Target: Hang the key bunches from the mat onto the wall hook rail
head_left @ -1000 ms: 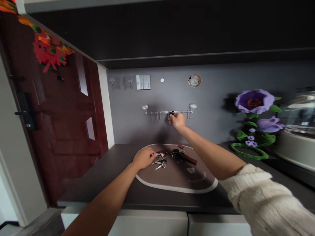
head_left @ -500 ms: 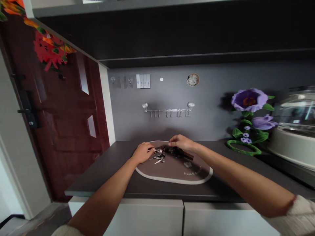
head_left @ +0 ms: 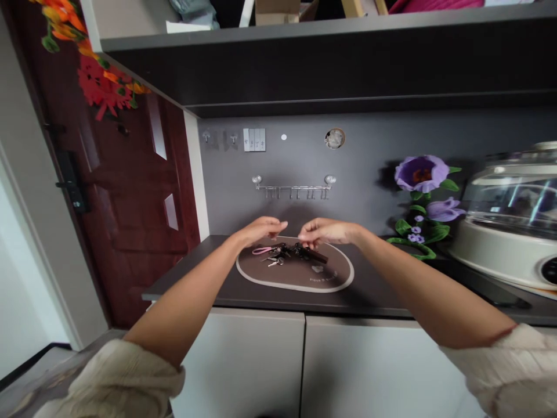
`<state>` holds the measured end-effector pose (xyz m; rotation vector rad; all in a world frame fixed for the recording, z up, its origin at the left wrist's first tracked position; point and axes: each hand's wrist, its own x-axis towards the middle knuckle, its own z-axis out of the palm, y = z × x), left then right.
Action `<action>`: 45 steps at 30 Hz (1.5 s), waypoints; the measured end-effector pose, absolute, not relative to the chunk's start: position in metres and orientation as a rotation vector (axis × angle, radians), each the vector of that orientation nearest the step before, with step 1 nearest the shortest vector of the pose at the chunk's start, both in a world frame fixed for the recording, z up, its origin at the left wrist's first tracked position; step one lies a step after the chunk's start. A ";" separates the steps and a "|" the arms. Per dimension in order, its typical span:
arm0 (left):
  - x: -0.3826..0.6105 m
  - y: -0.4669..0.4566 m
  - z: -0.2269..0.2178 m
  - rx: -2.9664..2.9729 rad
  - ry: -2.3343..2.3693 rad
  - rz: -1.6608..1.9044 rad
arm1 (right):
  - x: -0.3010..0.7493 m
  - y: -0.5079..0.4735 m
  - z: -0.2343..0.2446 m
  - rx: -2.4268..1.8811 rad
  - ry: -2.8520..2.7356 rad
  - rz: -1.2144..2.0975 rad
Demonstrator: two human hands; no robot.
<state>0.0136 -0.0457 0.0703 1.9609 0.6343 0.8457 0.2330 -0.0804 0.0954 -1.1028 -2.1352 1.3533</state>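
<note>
On the brown oval mat [head_left: 300,280] with a pale rim lies a bunch of silver keys [head_left: 276,262] with a pink loop strap [head_left: 261,251]. Beside it, to the right, is a dark bunch of keys [head_left: 299,249] with a dark brown strap [head_left: 317,256]. My left hand [head_left: 261,229] hovers just above the silver keys, fingers stretched out and holding nothing visible. My right hand [head_left: 328,231] is over the dark bunch, fingertips pinched together. Whatever sits between those fingertips is too small to make out.
A clear hook rail [head_left: 293,188] is fixed to the grey back wall above the mat. Purple fabric flowers [head_left: 422,174] and a white appliance with a transparent lid [head_left: 505,244] stand at right. A dark shelf [head_left: 304,69] overhangs the counter. A red-brown door [head_left: 134,232] is at left.
My left hand has lifted off the silver keys, uncovering the pink strap. My right hand stays over the dark bunch, fingertips still together. The view has shifted, showing more of the shelf above.
</note>
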 end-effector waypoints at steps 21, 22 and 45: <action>0.006 -0.055 0.016 1.305 0.549 0.776 | 0.234 -0.092 0.013 -0.725 -1.324 1.665; 0.005 -0.055 0.018 1.321 0.573 0.804 | 0.233 -0.092 0.016 -0.757 -1.334 1.636; 0.007 0.000 0.004 2.535 1.240 1.222 | 0.171 -0.008 0.010 -1.118 -1.409 0.609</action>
